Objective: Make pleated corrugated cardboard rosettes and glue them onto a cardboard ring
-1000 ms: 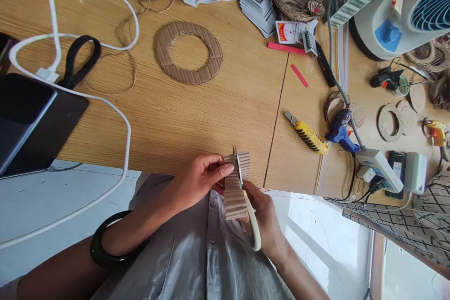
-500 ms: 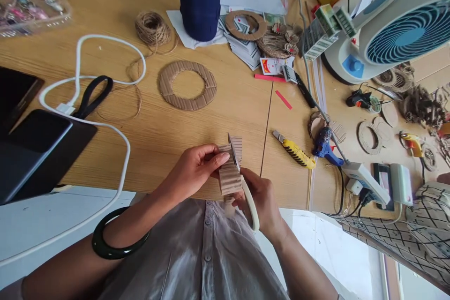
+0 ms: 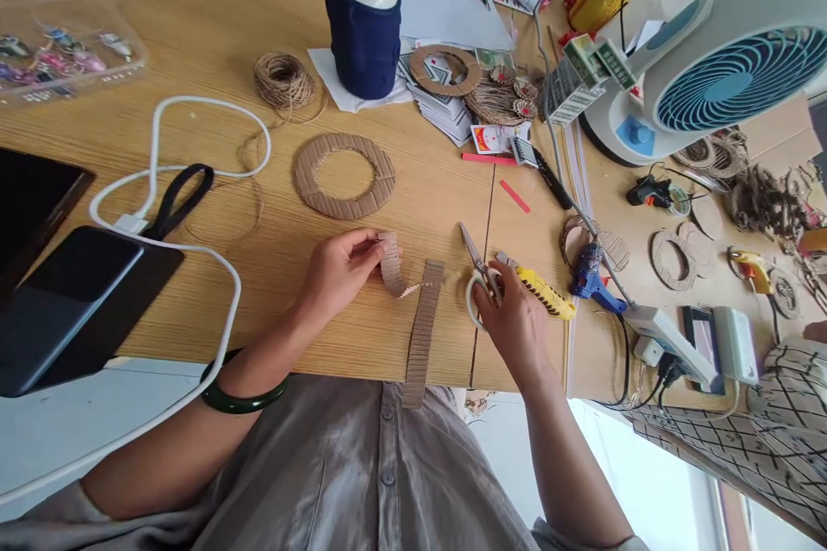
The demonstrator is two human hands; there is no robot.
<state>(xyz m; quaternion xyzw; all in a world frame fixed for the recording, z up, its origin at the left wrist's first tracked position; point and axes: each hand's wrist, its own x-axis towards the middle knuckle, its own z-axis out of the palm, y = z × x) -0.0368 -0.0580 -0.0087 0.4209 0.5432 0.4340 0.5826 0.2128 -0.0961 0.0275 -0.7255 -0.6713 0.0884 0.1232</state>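
Between the thumb and fingers of my left hand (image 3: 342, 271) is a short curled strip of corrugated cardboard (image 3: 391, 267), its lower end ragged. A longer flat cardboard strip (image 3: 423, 331) lies to its right, with one end over the table's front edge. My right hand (image 3: 513, 310) has its fingers on the pale handles of the scissors (image 3: 481, 271), which rest at the tabletop with blades pointing away and nearly closed. Close beside that hand lies a yellow utility knife (image 3: 546, 291). A cardboard ring (image 3: 345, 176) lies flat beyond my left hand.
A ball of twine (image 3: 284, 82) and a blue bottle (image 3: 363, 34) stand farther back. White cable (image 3: 236, 301) loops by a phone (image 3: 68, 301) at left. On the right are a blue glue gun (image 3: 591, 275), a power strip (image 3: 672, 344) and a fan (image 3: 717, 69).
The cardboard has come apart into two strips, the longer one now on the table. My right hand has moved right and away from me with the scissors; my left has moved slightly left.
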